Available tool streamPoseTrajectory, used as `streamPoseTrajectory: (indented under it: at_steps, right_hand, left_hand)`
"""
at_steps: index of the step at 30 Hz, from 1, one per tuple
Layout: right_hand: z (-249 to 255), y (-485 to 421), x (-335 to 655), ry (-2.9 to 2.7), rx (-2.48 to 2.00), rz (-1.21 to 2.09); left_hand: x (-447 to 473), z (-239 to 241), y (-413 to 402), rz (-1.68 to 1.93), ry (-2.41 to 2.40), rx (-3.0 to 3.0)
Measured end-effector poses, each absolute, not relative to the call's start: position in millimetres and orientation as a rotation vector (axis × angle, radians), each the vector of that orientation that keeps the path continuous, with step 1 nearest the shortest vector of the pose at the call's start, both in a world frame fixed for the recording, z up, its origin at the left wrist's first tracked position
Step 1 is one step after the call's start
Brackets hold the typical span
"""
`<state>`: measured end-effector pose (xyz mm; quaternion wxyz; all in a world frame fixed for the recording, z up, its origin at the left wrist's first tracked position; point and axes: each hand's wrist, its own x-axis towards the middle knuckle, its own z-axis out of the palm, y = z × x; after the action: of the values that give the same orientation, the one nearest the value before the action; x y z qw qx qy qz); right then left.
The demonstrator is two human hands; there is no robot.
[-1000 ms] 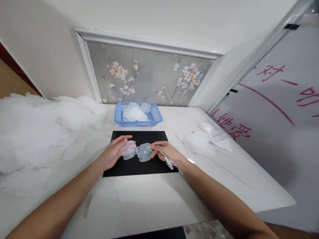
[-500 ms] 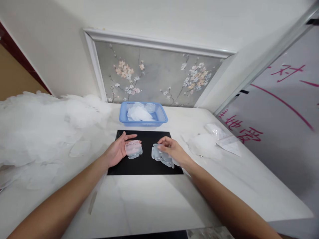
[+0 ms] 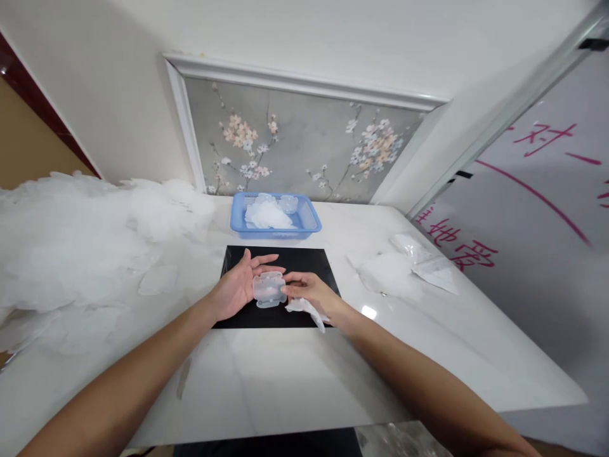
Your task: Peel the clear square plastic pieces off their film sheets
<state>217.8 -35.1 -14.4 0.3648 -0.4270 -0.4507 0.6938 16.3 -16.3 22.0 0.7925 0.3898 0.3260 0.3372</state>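
Note:
Over the black mat [image 3: 295,259], my left hand [image 3: 238,287] lies palm up with its fingers stretched out. A small clear plastic case [image 3: 269,287] rests on those fingers. My right hand [image 3: 307,291] meets the case from the right and pinches its edge. Under the right palm a second clear plastic piece [image 3: 304,307] sticks out, held by the lower fingers. Both hands are close together at the middle of the mat.
A blue basket [image 3: 304,223] holding several clear plastic pieces stands behind the mat. A big heap of white translucent bags [image 3: 71,247] covers the table's left side. Smaller plastic bags [image 3: 404,270] lie at the right. A board with red writing [image 3: 533,209] leans along the right edge.
My hands were apart, each with a clear piece. The right hand has since moved left to the case on my left palm. The camera has tilted slightly.

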Motion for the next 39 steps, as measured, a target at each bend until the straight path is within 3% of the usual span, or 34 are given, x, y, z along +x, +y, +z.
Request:
streamPoseTrajectory:
  at_steps: [8,12,23,28,30,34,39]
  right_hand:
    - [-6,-22,245,-1.426,-1.181,1.428]
    - [-10,-19,259,-1.470,-1.340,1.451]
    - [-8,-21,262,-1.389,-1.275,1.521]
    - [11,-6,262,-1.433,-1.220,1.459]
    - [36,18,260,-1.421,-1.143,1.347]
    - [86,84,238,-1.550,-1.025,1.062]
    - [94,144,202,-1.954,-1.330,0.808]
  left_hand:
    - [17,15,-19,0.666,0.942,1.175]
    - [18,13,-20,0.631,0.975,1.344]
    - [12,5,-12,0.613,1.003,1.398]
    - [2,-7,-12,0.667,1.136,2.068]
    - [1,-8,-17,0.504,1.152,2.396]
    - [15,3,-43,0.069,0.901,2.569]
    - [33,23,-75,-0.176,0.038,2.246]
